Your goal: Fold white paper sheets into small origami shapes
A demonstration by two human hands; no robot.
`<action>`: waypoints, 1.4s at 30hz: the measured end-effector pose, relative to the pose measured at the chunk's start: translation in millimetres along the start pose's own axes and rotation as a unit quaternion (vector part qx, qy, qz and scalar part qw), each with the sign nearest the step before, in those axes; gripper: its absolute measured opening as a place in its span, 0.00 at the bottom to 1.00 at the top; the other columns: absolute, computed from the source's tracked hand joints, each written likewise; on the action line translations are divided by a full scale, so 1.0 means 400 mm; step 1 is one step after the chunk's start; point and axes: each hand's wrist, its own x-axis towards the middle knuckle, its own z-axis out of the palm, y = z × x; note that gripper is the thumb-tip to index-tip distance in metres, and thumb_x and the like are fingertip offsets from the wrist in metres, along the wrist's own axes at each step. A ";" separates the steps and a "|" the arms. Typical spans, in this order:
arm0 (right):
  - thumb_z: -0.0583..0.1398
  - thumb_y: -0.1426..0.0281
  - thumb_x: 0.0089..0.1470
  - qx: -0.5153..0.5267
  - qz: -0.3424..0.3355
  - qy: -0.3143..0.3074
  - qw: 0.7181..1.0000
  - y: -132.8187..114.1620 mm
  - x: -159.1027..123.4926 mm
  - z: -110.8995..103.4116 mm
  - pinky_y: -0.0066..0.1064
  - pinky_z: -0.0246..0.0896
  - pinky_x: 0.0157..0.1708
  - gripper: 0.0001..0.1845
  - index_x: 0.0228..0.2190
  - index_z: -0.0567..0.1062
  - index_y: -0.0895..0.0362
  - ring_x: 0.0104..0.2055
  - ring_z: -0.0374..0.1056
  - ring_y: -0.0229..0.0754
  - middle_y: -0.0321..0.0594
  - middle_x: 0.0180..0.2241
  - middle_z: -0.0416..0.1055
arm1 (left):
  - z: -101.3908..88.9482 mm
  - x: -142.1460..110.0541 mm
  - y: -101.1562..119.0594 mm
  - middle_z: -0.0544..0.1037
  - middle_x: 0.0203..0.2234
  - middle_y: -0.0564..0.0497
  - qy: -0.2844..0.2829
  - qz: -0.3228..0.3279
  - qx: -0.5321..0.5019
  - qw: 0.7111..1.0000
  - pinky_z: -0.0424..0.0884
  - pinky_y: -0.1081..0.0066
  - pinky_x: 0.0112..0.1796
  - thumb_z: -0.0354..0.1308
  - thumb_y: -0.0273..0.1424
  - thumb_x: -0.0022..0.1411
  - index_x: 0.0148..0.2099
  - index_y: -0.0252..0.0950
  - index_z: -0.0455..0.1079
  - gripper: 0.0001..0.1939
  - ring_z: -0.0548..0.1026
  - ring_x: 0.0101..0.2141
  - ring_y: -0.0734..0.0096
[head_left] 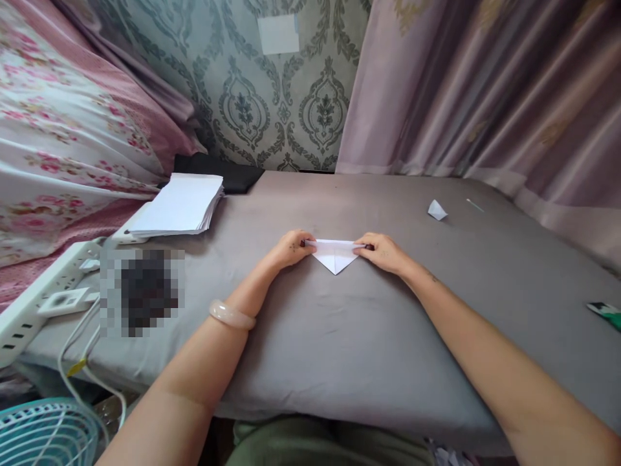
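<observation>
A white sheet of paper folded into a downward-pointing triangle (334,255) lies on the grey cloth-covered table (339,336). My left hand (291,248) pinches its left corner with fingers closed. On the other side, my right hand (383,251) pinches the right corner the same way. A pale bangle (231,315) sits on my left wrist.
A stack of white paper (178,206) lies at the back left, beside a white power strip (43,294) with cables. A small folded paper piece (436,210) lies at the back right. A green-black object (605,313) sits at the right edge. A fan (43,432) stands lower left.
</observation>
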 end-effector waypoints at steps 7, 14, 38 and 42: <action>0.58 0.67 0.52 -0.020 -0.021 0.023 0.999 0.019 -0.013 -0.002 0.32 0.60 0.36 0.09 0.32 0.79 0.55 0.33 0.65 0.39 0.39 0.32 0.73 | -0.011 0.004 -0.002 0.74 0.26 0.51 -0.017 0.003 -0.045 0.999 0.64 0.73 0.32 0.57 0.37 0.54 0.38 0.31 0.75 0.14 0.69 0.29 0.71; 0.54 0.69 0.58 -0.045 -0.094 0.016 0.994 0.031 -0.025 0.004 0.36 0.60 0.43 0.13 0.38 0.78 0.54 0.39 0.65 0.42 0.42 0.36 0.72 | -0.022 0.018 -0.030 0.76 0.31 0.49 -0.038 0.071 -0.021 0.997 0.65 0.73 0.35 0.57 0.36 0.57 0.36 0.33 0.76 0.12 0.72 0.32 0.71; 0.46 0.79 0.59 -0.233 -0.089 -0.033 0.968 -0.028 -0.092 -0.023 0.39 0.55 0.40 0.25 0.50 0.72 0.49 0.42 0.65 0.45 0.42 0.45 0.70 | -0.057 -0.051 0.007 0.72 0.41 0.45 -0.093 0.187 0.253 0.945 0.65 0.71 0.40 0.40 0.19 0.62 0.53 0.40 0.70 0.24 0.69 0.41 0.66; 0.46 0.78 0.59 -0.233 -0.063 -0.042 0.969 -0.051 -0.100 -0.030 0.38 0.54 0.41 0.23 0.48 0.72 0.49 0.39 0.67 0.42 0.42 0.44 0.71 | -0.063 -0.062 0.019 0.73 0.43 0.46 -0.103 0.172 0.258 0.945 0.66 0.71 0.39 0.41 0.17 0.57 0.52 0.40 0.70 0.26 0.70 0.43 0.65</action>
